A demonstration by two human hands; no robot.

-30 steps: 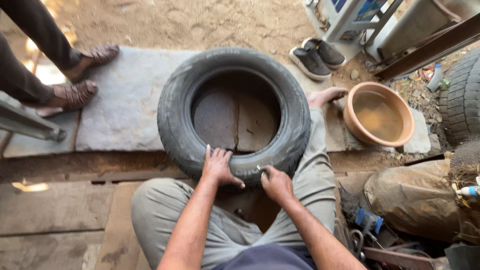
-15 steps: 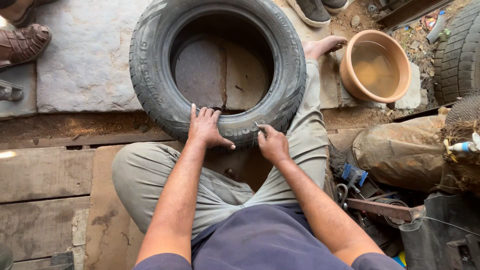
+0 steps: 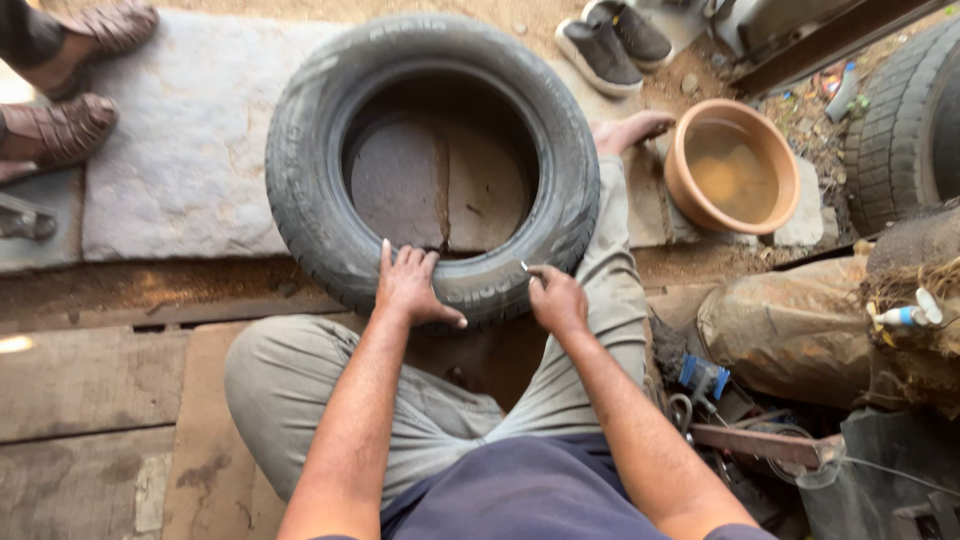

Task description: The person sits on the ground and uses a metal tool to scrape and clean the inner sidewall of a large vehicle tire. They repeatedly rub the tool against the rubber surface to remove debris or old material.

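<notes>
A dusty outdoor work spot is being shown from above: a pale stone slab (image 3: 190, 160) is lying on packed earth, with worn wooden planks (image 3: 90, 400) nearer the camera. A black tyre (image 3: 330, 120) is being kept flat on the slab and the ground edge, its near rim drawn up against the seated person's folded legs, so that the sidewall is being presented within easy reach of both arms.

The left hand (image 3: 410, 290) is being pressed palm-down on the near sidewall, fingers spread and extended toward the inner opening; nothing is being gripped by it, and it appears to be serving as a brace that keeps the tyre from shifting. The right hand (image 3: 556, 298) is being held closed just beside it, and a small thin metal tool (image 3: 526, 267) is being pinched between its fingers, the tip being directed at the rubber near the bead. What kind of tool it is cannot be told at this size.

A round terracotta-coloured basin (image 3: 690, 195) of cloudy water is being kept near the person's bare right foot (image 3: 630, 128), just beyond the tyre. A pair of dark shoes (image 3: 610, 40) is lying farther off. Another person's sandalled feet (image 3: 70, 125) are being rested at the slab's left end, well apart from the hands. A second tyre (image 3: 905, 120) is being stood at the right edge.
</notes>
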